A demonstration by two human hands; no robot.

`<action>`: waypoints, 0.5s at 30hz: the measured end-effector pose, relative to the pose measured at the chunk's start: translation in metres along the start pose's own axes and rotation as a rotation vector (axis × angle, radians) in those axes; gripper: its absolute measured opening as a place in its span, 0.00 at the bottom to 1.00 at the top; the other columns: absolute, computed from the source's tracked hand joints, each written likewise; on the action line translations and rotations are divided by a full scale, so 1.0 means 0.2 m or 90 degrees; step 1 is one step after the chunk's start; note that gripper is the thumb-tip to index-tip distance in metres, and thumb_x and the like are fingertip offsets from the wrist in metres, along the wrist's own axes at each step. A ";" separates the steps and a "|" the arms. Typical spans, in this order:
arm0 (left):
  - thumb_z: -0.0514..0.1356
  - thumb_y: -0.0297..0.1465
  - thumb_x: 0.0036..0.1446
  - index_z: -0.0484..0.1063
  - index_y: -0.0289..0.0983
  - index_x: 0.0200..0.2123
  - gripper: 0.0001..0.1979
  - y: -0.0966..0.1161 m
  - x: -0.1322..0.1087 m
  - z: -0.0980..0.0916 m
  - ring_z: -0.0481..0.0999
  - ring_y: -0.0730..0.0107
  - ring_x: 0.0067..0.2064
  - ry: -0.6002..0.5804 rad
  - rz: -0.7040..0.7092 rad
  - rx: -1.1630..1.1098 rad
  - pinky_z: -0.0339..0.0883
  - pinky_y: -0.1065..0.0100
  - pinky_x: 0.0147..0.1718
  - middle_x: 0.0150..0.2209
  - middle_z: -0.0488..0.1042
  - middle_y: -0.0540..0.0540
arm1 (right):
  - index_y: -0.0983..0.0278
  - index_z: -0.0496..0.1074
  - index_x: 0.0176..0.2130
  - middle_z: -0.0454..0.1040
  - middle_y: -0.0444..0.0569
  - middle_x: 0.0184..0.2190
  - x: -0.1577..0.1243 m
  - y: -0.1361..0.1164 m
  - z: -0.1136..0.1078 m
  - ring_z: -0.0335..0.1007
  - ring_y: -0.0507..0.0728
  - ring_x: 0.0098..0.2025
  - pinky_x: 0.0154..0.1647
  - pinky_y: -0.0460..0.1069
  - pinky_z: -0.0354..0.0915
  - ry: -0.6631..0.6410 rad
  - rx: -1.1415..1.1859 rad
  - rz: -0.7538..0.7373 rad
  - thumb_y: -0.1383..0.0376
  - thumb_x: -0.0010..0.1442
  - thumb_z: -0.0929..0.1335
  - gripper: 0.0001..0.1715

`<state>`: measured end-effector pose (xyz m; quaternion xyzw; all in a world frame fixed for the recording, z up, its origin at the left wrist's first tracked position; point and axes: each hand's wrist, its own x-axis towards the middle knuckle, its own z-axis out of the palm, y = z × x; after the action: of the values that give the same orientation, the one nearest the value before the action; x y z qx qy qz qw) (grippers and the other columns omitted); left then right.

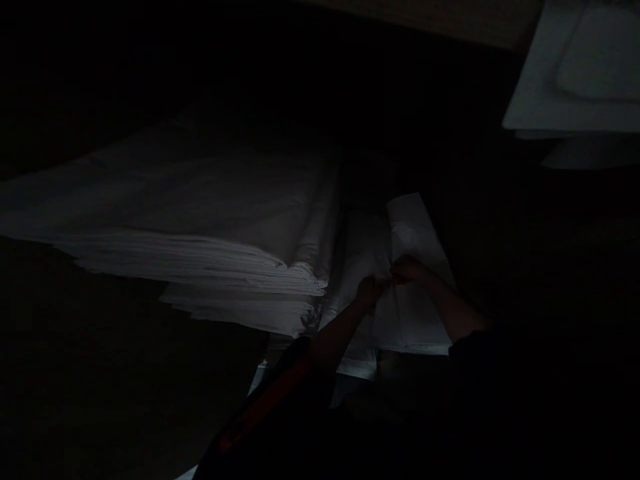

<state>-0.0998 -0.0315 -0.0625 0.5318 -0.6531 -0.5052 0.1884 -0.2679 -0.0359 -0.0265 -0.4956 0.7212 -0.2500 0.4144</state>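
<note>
The scene is very dark. My left hand (369,291) and my right hand (406,268) meet over a pile of folded white sheets (423,313), right of the middle. Both hands are closed, fingertips almost touching, and seem to pinch the top white sheet (357,250) along a crease between them. Fine finger detail is lost in shadow. Left of my hands lies a tall stack of folded white sheets (215,207), its layered folded edges facing me. Whether the sheets are cloth, paper or plastic I cannot tell.
More white sheets (545,100) lie at the upper right, their corner jutting toward the middle. A brownish surface (450,20) crosses the top edge. A red-orange strip (265,400) shows along my left sleeve. Deep shadow hides most of the surroundings.
</note>
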 end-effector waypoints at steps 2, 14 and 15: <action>0.66 0.41 0.50 0.73 0.30 0.46 0.25 0.01 0.00 0.01 0.74 0.53 0.51 -0.002 0.008 0.012 0.67 0.66 0.44 0.47 0.77 0.35 | 0.66 0.69 0.21 0.74 0.48 0.21 -0.06 0.06 -0.03 0.72 0.54 0.25 0.33 0.50 0.72 0.013 0.054 -0.013 0.68 0.50 0.70 0.09; 0.62 0.36 0.55 0.66 0.29 0.54 0.25 -0.11 -0.03 -0.22 0.56 0.50 0.65 0.142 0.040 0.130 0.48 0.57 0.63 0.61 0.62 0.31 | 0.71 0.62 0.58 0.56 0.63 0.63 -0.15 0.11 -0.32 0.47 0.67 0.66 0.65 0.61 0.49 0.376 -0.116 -0.056 0.62 0.56 0.67 0.32; 0.62 0.36 0.55 0.64 0.27 0.55 0.28 -0.13 -0.02 -0.26 0.56 0.49 0.65 0.155 0.026 0.128 0.48 0.57 0.63 0.61 0.61 0.30 | 0.73 0.62 0.59 0.57 0.65 0.62 -0.16 0.12 -0.36 0.50 0.69 0.65 0.64 0.61 0.51 0.378 -0.182 -0.030 0.61 0.56 0.68 0.35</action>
<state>-0.0444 -0.0488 -0.0622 0.5919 -0.6834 -0.3654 0.2218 -0.3368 0.0001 0.0046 -0.4706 0.8267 -0.2893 0.1068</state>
